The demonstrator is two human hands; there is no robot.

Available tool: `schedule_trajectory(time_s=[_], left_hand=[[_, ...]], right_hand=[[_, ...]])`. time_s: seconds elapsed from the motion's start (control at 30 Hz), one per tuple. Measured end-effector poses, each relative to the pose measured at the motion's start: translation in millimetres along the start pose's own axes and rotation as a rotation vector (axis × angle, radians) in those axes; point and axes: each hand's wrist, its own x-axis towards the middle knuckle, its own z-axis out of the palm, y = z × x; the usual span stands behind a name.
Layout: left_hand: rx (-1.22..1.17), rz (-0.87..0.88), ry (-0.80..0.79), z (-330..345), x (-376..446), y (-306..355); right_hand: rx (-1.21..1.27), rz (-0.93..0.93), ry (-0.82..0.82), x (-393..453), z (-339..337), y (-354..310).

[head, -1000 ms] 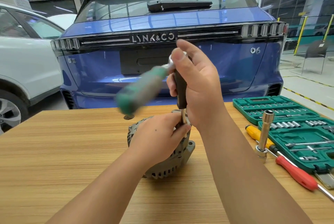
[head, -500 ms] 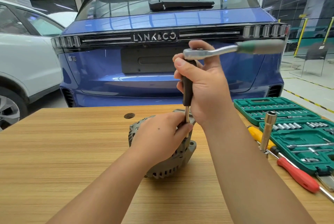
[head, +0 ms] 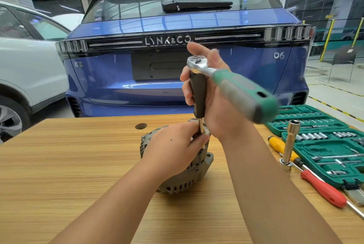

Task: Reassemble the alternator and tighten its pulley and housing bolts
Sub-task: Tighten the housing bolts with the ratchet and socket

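Grey alternator point(head: 189, 172) on wooden tabletop point(head: 59, 165), dead centre, both hands on it.
Left hand point(head: 173, 149): grip closed, pinching brass-coloured shaft point(head: 201, 133) at alternator top. Right hand point(head: 214, 101) at 12 o'clock above it: grip closed round black driver handle point(head: 198, 96), ratchet wrench point(head: 232, 86) on top, green handle pointing 4 o'clock. Green socket set case point(head: 331, 145), red screwdriver point(head: 323, 188), yellow screwdriver point(head: 279, 145) at 3 o'clock.

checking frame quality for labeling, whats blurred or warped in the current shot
Head view: the ratchet handle is motion-blurred, its green end smeared, while its silver head stays fairly sharp; the alternator, left hand and right hand look crisp; wide-angle distortion bows the table edge; soft reflections streak the blue car.
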Motion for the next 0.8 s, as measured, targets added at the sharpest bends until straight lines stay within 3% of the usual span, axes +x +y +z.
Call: schedule_trajectory(time_s=[0.23, 0.3, 0.4, 0.6, 0.8], left_hand=[[0.081, 0.026, -0.006, 2, 0, 3], [0.068, 0.029, -0.006, 1, 1, 2], [0.061, 0.016, -0.008, 2, 2, -1], [0.027, 0.030, 0.028, 3, 2, -1], [0.032, 0.014, 0.031, 4, 2, -2]], right_hand=[[-0.354, -0.140, 0.363, 0, 4, 3], [-0.324, -0.052, 0.308, 0, -1, -2], [-0.080, 0.073, 0.103, 0, -6, -6], [-0.339, -0.258, 0.114, -2, 2, 10], [-0.097, -0.160, 0.025, -6, 1, 5]])
